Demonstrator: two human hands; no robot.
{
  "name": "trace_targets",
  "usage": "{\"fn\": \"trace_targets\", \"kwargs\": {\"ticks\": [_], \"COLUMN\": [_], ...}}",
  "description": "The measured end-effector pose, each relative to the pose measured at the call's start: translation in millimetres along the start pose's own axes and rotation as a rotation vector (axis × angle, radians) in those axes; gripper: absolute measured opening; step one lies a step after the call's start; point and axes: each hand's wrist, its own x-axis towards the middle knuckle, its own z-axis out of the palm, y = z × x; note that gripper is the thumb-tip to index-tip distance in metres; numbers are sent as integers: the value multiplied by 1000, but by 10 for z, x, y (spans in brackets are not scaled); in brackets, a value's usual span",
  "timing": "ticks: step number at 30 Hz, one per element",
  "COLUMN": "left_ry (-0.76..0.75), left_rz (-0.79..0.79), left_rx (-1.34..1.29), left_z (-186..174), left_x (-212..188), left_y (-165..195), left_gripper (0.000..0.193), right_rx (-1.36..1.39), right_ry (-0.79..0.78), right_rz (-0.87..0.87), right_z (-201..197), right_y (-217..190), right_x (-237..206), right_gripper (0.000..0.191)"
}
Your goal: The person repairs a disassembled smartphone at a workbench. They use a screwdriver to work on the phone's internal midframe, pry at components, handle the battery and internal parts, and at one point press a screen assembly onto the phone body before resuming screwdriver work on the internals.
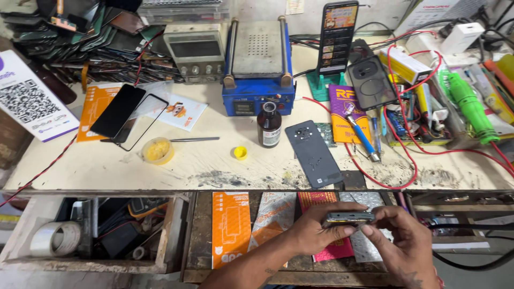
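Open bench shows at the cream worktop's [107, 166] front strip, from ten to twelve o'clock of the left hand [308, 233]. Standing in that stretch are a small round tub of yellow paste [157, 150], a yellow bottle cap [241, 153] and a brown glass bottle [269, 126]. At one o'clock, a grey phone back cover [313, 154] lies flat. Red wires [407, 155] loop above the right hand [399, 241]. The blue heating-plate machine [258, 69] blocks twelve o'clock farther back.

Bare forearms, no sleeves; dark tattoo marks near both wrists.
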Motion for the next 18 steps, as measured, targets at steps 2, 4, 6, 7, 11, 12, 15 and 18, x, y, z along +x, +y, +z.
{"fn": "trace_targets", "kwargs": {"ticks": [2, 4, 6, 7, 11, 12, 15, 18], "left_ry": [8, 35, 75, 77, 75, 72, 103, 121], "left_rz": [11, 39, 85, 66, -51, -88, 59, -59], "left_rx": [-35, -21, 52, 28, -66, -88, 111, 78], "left_z": [4, 22, 29, 33, 31, 27, 18, 9], "left_x": [7, 7, 13, 17, 28, 28, 19, 8], "left_y": [13, 10, 0, -5, -16, -17, -33, -81], "left_gripper": [48, 46, 44, 45, 49, 49, 44, 37], "right_rx": [74, 72, -1, -40, -200, -241, -274, -167], "right_ry": [-44, -83, -110, -102, -46, -26, 3, -21], "right_rz": [-29, -30, -10, -16, -2, 9, -34, -37], "right_z": [-13, -22, 0, 30, 161, 188, 237, 280], "right_y": [36, 77, 119, 143, 211, 223, 256, 302], "right_x": [-9, -31, -48, -51, -68, -65, -65, -69], "right_gripper": [29, 31, 32, 32, 32, 31, 23, 19]}}
